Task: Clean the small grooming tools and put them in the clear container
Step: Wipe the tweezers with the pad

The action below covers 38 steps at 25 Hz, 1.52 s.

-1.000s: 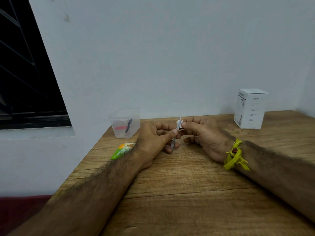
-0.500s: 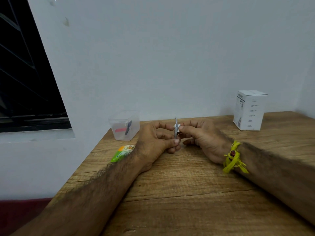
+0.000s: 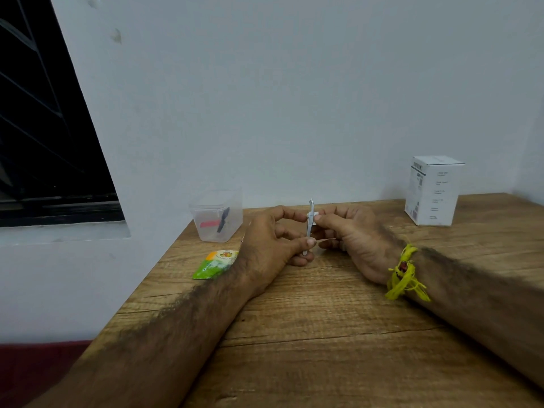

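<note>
Centrally, the left hand (image 3: 270, 242) pinches the lower end of a slim metal grooming tool (image 3: 309, 225), holding it upright above the table (image 3: 323, 334). The right hand (image 3: 350, 234) has its fingers clamped on a small white wipe (image 3: 313, 215) wrapped around the tool's upper part. At ten o'clock stands the clear container (image 3: 216, 219) — a black tool and something pink inside. A green sachet (image 3: 216, 264) lies just beside the left wrist.

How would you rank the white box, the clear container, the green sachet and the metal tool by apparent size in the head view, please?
1. white box
2. clear container
3. green sachet, partly hidden by the left wrist, so its rank is unsure
4. metal tool, thin, partly covered by fingers
</note>
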### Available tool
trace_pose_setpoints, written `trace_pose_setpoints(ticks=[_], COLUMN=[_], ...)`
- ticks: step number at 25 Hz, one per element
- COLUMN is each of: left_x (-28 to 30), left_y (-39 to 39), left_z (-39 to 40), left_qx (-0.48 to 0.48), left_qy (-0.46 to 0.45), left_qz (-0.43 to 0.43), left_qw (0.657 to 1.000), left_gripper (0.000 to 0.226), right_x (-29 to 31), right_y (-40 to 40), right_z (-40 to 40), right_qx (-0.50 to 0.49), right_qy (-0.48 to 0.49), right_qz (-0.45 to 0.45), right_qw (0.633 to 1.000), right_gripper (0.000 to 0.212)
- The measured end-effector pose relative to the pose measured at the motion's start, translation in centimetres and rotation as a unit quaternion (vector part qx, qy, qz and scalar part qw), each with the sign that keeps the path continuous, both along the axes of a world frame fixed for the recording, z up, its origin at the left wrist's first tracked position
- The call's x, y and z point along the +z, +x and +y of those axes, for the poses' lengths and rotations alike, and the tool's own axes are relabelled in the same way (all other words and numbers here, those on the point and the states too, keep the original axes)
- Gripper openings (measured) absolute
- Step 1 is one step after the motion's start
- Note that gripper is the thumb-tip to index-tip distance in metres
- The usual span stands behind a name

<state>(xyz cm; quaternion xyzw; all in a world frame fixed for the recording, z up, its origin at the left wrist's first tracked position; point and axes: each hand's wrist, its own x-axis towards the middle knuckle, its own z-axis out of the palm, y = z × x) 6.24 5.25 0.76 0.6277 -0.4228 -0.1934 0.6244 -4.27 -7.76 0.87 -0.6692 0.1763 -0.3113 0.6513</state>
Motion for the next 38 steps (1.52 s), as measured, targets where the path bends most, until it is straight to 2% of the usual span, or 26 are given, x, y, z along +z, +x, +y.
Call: trace_pose_setpoints(ticks=[11,14,19,24,28,32,35,38], left_x=[-0.20,-0.24,0.07,-0.15,-0.14,-0.19,-0.23,0.00], left_y=[-0.07,-0.04,-0.23,-0.05,-0.18,-0.33,-0.08,0.01], left_z=[-0.11,-0.08,-0.11,0.01,-0.36,-0.60,-0.50,-0.28], left_qx=[0.062,0.062,0.047,0.058,0.072,0.084,0.066,0.015], left_qy=[-0.005,-0.006,-0.018,-0.006,0.030,0.056,0.039,0.011], left_qz=[-0.038,-0.046,-0.026,-0.040,-0.086,-0.140,-0.064,0.025], left_qw=[0.997,0.997,0.998,0.998,0.993,0.985,0.995,1.000], left_gripper=[0.035,0.035,0.033,0.031,0.022,0.023,0.026,0.021], right_x=[-0.42,-0.25,-0.16,-0.32,-0.46,-0.40,-0.13,0.02], right_y=[0.58,0.44,0.45,0.52,0.57,0.58,0.53,0.41], right_z=[0.68,0.64,0.70,0.81,0.80,0.92,0.55,0.33], right_qx=[0.008,0.015,-0.001,-0.002,-0.039,-0.077,-0.097,-0.086], right_qy=[-0.023,-0.053,-0.031,-0.092,-0.072,-0.028,0.042,0.058], right_qz=[0.014,0.030,0.013,0.034,0.022,-0.004,-0.036,-0.040], right_qw=[1.000,0.998,0.999,0.995,0.996,0.997,0.994,0.994], right_gripper=[0.017,0.016,0.012,0.013,0.009,0.006,0.004,0.003])
